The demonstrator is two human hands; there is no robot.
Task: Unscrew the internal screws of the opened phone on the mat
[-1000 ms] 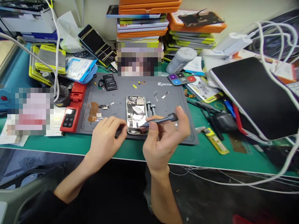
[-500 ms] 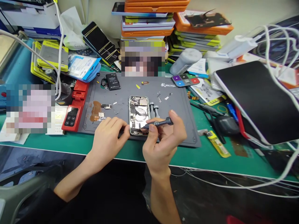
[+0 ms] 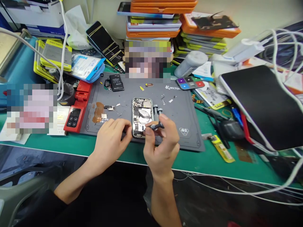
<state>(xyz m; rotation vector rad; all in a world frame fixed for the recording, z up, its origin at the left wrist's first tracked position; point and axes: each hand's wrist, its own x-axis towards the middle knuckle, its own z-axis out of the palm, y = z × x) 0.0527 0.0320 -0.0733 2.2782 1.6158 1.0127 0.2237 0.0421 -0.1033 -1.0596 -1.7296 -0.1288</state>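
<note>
An opened phone (image 3: 143, 117) lies on a grey repair mat (image 3: 123, 94), its inner parts and round coil bare. At its lower left edge my left hand (image 3: 113, 135) is closed, thumb and bent index finger against the frame. My right hand (image 3: 161, 143) holds a small dark screwdriver (image 3: 155, 126) tilted over the phone's lower right part. Whether its tip touches the phone is hidden by the fingers. Two more grey screwdrivers (image 3: 155, 108) lie close to the phone's right side. Further back on the mat rests a black battery (image 3: 116, 83).
Small metal parts (image 3: 109, 107) and screws lie left of the phone. A red device with buttons (image 3: 75, 117) borders the mat. Around it are a multicoloured case (image 3: 190, 83), a grey bottle (image 3: 191, 63), a large black tablet (image 3: 258, 107), stacked orange boxes (image 3: 153, 33) and white cables (image 3: 276, 56).
The camera view has shifted slightly. My right index finger and thumb have come closer together around the screwdriver, whose handle end now sits nearer the phone. My left hand stays by the phone's edge.
</note>
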